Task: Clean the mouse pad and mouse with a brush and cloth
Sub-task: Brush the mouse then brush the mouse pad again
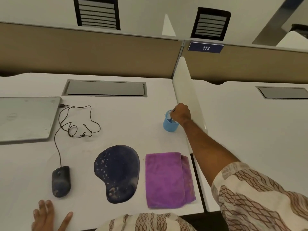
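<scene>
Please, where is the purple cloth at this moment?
In the head view the cloth lies flat on the desk's front right part, just right of the mouse pad and nearer to the person than the blue cup.

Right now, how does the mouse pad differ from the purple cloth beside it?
The mouse pad is dark blue, rounded and speckled with pale spots; the purple cloth is rectangular and folded. The mouse pad is nearer the mouse than the purple cloth. Both lie flat on the desk.
</scene>
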`<control>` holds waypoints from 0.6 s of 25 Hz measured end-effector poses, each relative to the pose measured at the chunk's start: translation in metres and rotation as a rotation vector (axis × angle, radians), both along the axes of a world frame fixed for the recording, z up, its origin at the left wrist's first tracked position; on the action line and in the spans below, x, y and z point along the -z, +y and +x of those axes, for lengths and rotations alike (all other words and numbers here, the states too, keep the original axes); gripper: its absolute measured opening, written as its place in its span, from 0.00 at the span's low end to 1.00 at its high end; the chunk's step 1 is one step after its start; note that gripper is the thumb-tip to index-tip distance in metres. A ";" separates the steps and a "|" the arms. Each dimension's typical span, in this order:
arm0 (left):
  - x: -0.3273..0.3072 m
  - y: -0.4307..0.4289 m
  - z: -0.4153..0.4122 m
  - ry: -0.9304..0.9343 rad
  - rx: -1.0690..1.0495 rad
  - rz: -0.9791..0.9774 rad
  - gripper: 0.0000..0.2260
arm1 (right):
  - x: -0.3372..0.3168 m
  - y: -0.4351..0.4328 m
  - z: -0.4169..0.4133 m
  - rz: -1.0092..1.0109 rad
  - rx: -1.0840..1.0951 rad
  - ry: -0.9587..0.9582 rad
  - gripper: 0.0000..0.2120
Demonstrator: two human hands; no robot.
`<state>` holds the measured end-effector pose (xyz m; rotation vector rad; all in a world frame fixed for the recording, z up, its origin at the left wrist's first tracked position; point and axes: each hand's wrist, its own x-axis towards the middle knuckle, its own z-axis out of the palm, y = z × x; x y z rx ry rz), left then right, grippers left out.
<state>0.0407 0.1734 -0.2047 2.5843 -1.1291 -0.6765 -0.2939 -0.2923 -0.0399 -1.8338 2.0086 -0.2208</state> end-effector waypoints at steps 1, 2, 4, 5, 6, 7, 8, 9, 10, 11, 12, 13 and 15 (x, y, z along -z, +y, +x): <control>-0.010 0.006 -0.008 0.018 0.002 0.032 0.61 | 0.001 -0.001 -0.001 -0.006 0.003 -0.001 0.15; -0.017 0.011 0.003 0.105 0.001 0.055 0.62 | 0.001 -0.002 -0.002 -0.025 0.012 -0.022 0.15; -0.017 0.009 0.001 0.063 -0.061 0.111 0.63 | 0.002 -0.002 -0.007 -0.082 0.027 -0.090 0.16; -0.019 0.010 0.001 0.091 -0.085 0.125 0.61 | 0.001 -0.001 -0.009 -0.121 0.030 -0.118 0.16; -0.019 0.014 0.003 0.108 -0.088 0.101 0.57 | 0.000 0.001 -0.011 -0.172 0.029 -0.144 0.16; -0.020 0.017 0.004 0.110 -0.090 0.090 0.52 | -0.001 0.004 -0.013 -0.231 0.022 -0.168 0.14; -0.022 0.017 0.002 0.134 -0.085 0.057 0.47 | -0.002 0.010 -0.014 -0.290 0.005 -0.193 0.12; -0.026 0.018 0.001 0.150 -0.115 0.039 0.43 | -0.001 0.019 -0.016 -0.340 -0.023 -0.223 0.11; -0.031 0.019 0.001 0.145 -0.158 0.017 0.40 | 0.001 0.030 -0.018 -0.371 -0.060 -0.252 0.09; -0.038 0.020 0.000 0.118 -0.213 -0.007 0.35 | 0.005 0.043 -0.021 -0.372 -0.106 -0.267 0.08; -0.047 0.020 -0.003 0.047 -0.258 -0.030 0.30 | 0.012 0.058 -0.025 -0.340 -0.154 -0.262 0.07; -0.057 0.019 -0.007 -0.032 -0.283 -0.055 0.25 | 0.021 0.072 -0.029 -0.273 -0.195 -0.245 0.06; -0.077 0.009 -0.024 -0.124 -0.281 -0.118 0.19 | 0.040 0.099 -0.040 -0.093 -0.251 -0.192 0.06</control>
